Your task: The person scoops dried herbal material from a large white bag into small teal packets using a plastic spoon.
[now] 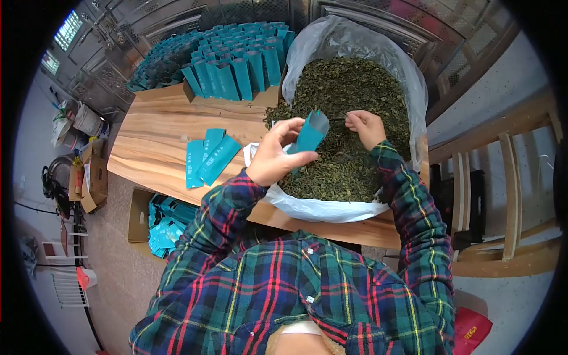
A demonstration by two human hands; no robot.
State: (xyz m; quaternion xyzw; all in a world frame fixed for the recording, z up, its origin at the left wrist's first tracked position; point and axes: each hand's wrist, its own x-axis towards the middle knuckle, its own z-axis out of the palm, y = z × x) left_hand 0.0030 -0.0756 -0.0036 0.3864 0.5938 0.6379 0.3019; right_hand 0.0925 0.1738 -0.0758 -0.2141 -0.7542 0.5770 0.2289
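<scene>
My left hand (277,152) is wrapped round a teal paper pouch (311,134), whose open mouth points up and shows a silvery inside. To its right, my right hand (365,128) is closed in a pinch above a heap of dried green leaves (346,83). A thin dark sliver sticks out leftward from those fingertips; I cannot make out what it is. The leaves lie in a large clear plastic bag (299,206) with its rim spread wide. Left of my hands, several flat teal pouches (218,158) overlap on the wooden table (154,127).
Many upright teal pouches (239,77) stand packed together at the table's back left. Below the left edge, a cardboard box (139,216) holds more flat pouches. A wooden rack (510,195) stands at the right, and a red bag (471,330) lies at lower right.
</scene>
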